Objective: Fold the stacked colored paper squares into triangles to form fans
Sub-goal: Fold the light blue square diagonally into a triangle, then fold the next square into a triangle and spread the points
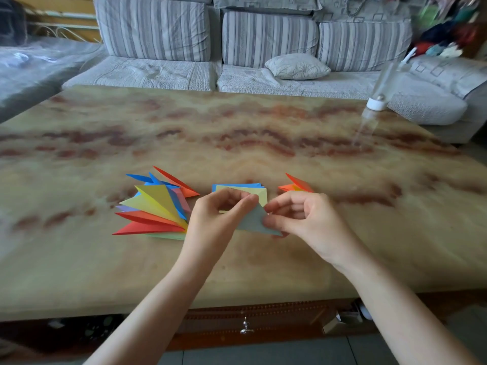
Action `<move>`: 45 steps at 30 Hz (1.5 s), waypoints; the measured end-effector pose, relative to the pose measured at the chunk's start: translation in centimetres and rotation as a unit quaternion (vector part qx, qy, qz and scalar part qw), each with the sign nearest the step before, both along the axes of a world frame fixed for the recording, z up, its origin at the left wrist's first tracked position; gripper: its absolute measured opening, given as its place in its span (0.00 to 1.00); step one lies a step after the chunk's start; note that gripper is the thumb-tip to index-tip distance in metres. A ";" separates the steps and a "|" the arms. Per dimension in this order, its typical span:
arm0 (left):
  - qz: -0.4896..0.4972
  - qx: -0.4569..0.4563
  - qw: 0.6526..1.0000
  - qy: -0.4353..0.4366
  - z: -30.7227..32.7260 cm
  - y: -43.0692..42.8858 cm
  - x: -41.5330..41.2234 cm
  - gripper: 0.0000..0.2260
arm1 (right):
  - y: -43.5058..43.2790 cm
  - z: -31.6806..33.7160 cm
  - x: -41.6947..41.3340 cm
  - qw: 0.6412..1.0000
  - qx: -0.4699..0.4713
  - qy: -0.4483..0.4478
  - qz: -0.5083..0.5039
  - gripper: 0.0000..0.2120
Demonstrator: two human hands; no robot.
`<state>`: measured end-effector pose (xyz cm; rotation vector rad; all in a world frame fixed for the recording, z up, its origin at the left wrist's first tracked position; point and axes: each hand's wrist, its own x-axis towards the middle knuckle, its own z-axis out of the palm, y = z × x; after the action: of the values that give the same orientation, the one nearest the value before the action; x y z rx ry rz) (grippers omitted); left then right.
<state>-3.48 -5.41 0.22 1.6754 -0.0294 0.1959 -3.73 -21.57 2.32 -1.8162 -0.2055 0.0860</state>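
The folding step is under way: the left hand and the right hand are each pinching a grey-green paper triangle just above the tabletop, in front of the stack of squares. Next, the edges are probably needing aligning before the crease is pressed. Both forearms are angling inward, fingers curling
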 end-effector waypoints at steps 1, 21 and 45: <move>-0.006 0.010 1.000 0.002 0.0 0.0 0.0 0.07 | -0.2 0.0 0.3 1.000 0.000 -0.001 -0.002 0.06; -0.053 0.446 0.892 -0.060 -2.5 1.9 1.8 0.21 | -7.0 -4.1 5.1 0.944 -0.237 -0.012 -0.231 0.10; -0.004 0.264 0.941 -0.210 -0.7 2.4 1.1 0.10 | -0.2 -2.7 2.8 0.914 -0.203 -0.346 -0.051 0.10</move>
<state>-2.33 -2.97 -0.47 2.1382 -0.4431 0.5780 -0.89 -21.77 -0.36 -2.2094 -0.6278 -0.6453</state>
